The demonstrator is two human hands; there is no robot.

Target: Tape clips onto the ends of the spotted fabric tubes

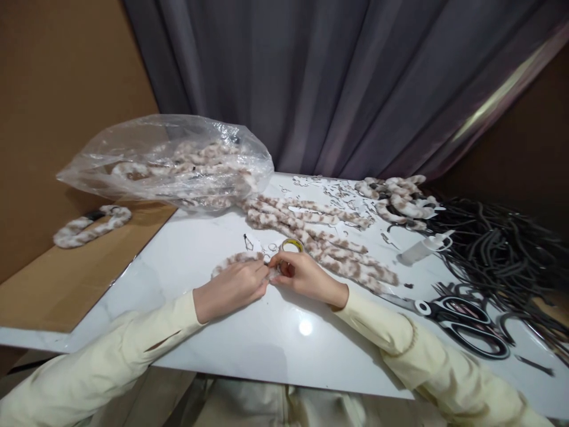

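Near the front middle of the white table, my left hand is closed on a brown-and-white furry strip, which curves up behind the fingers. Against it, my right hand pinches at the strip's end with thumb and forefinger; the exact spot is partly covered by the fingers. Just behind the right hand stands a roll of tape. Small wire-like pieces lie beside the roll. Several more furry strips are spread out beyond my hands.
A clear plastic bag of furry pieces sits back left. One furry loop rests on cardboard. To the right are scissors, a squeeze bottle, furry loops and a heap of black cords. A curtain hangs behind.
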